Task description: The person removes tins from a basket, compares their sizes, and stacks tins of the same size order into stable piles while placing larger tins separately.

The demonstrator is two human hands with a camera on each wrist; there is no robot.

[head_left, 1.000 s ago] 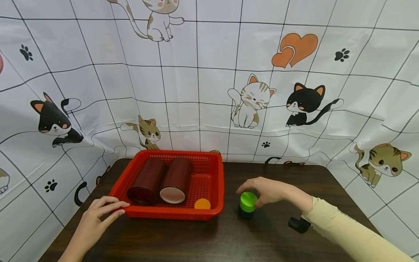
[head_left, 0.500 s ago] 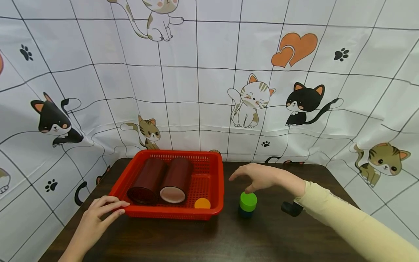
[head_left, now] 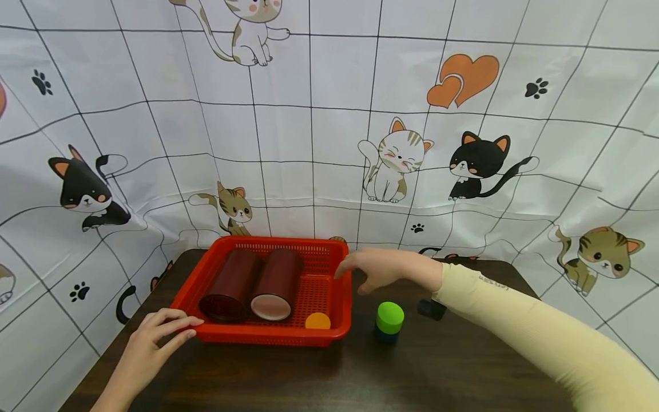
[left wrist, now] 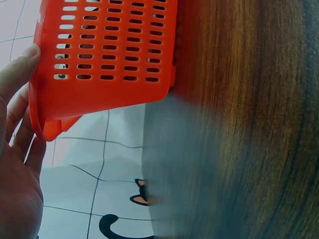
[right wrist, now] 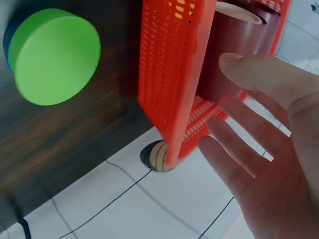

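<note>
My left hand (head_left: 151, 337) grips the front left rim of a red plastic basket (head_left: 268, 335); the left wrist view has the thumb on one side of the rim, fingers on the other. My right hand (head_left: 383, 268) hovers over the basket's right rim, fingers spread and holding nothing. Two maroon cylinders lie side by side in the basket: the left one (head_left: 234, 280) has a dark end, the right one (head_left: 280, 274) a pale end. A round orange piece (head_left: 317, 321) sits in the front right corner. Right of the basket stands a bright green cylinder (head_left: 390, 316) on a dark blue one (head_left: 386, 336).
The dark wooden table (head_left: 360, 377) carries everything. Behind it and at both sides hangs a white sheet (head_left: 340, 154) with cat drawings and grid lines. A black device (head_left: 431, 309) shows under the right forearm.
My right hand has left the green cylinder, risen, and moved left to the basket's right rim. The green and blue stack stays in place. My left hand has not moved.
</note>
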